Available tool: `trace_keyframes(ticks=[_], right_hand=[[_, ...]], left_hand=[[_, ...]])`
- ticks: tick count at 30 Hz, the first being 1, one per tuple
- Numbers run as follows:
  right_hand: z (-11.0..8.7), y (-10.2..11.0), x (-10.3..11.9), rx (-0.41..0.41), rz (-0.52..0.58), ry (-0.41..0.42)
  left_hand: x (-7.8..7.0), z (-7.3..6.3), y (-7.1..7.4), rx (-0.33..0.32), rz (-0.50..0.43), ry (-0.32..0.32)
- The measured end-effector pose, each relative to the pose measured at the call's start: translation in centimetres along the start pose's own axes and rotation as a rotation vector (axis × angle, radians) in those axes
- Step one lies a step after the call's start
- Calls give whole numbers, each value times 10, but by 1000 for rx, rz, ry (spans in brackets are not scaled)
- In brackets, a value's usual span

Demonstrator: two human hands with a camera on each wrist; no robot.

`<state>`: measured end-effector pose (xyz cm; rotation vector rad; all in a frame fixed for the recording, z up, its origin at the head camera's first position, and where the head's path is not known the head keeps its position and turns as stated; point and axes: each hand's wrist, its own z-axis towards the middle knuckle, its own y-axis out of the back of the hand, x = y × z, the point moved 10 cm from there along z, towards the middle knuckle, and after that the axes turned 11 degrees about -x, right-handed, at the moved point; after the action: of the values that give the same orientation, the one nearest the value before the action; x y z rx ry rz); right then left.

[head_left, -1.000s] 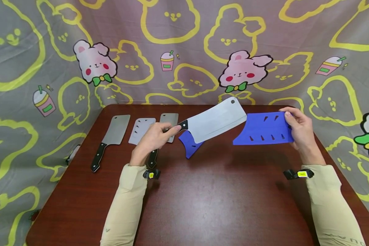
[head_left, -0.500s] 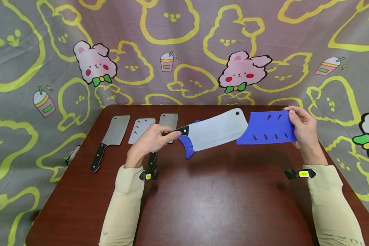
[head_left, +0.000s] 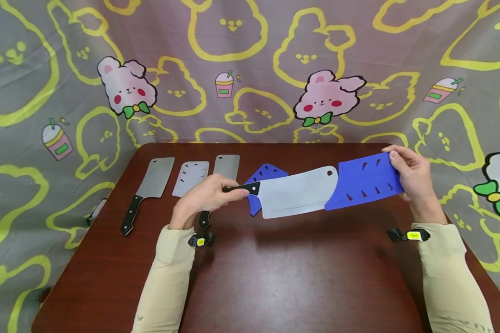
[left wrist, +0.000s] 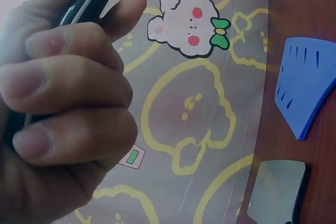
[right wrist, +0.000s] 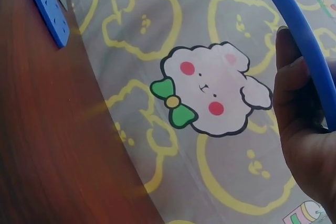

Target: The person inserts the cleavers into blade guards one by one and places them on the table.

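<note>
My left hand grips the black handle of a cleaver, held above the table with its blade pointing right. Opposite it, my right hand pinches the far end of a slotted blue blade cover, thumb in front. The blade's holed end meets the cover's curved near edge; how far it sits inside cannot be told. Curled fingers around the handle fill the side of the left wrist view. In the right wrist view only the thin edge of the blue cover shows beside the fingers.
On the brown table lie a cleaver at the left, a white slotted cover, another cleaver partly behind my left hand, and a second blue cover behind the held blade. A patterned curtain surrounds the table.
The cleaver has lowered and levelled, and its end has come up to the cover's edge. The cover has shifted slightly right and tilted, its near end lower.
</note>
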<state>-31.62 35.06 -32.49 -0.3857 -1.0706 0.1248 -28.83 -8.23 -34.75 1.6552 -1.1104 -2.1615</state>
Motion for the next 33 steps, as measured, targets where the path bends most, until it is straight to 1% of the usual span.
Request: trace_keyframes(ticks=[3, 6, 9, 12, 14, 20, 26, 29, 33], right_hand=[[0, -2, -1, 6, 5, -8], [0, -6, 0, 14, 5, -11], [-2, -15, -3, 51, -21, -20], [-4, -24, -7, 84, -56, -27], [-4, -28, -9, 89, -68, -30], [-5, -32, -12, 71, -38, -40], [-7, -31, -16, 56, -5, -62], [-9, -29, -15, 51, -5, -66], [-12, -27, -9, 51, -37, -48]], left_hand=[[-1, 0, -1, 2, 6, -11], [-2, 1, 0, -13, 17, -19], [-6, 1, -2, -25, 46, -57], [-11, 2, -7, -20, 80, -105], [-13, 3, -9, -22, 100, -118], [-15, 2, -6, -51, 117, -110], [-15, 2, -5, -60, 129, -106], [-16, 3, -5, -66, 135, -113], [-18, 4, -6, -64, 144, -126]])
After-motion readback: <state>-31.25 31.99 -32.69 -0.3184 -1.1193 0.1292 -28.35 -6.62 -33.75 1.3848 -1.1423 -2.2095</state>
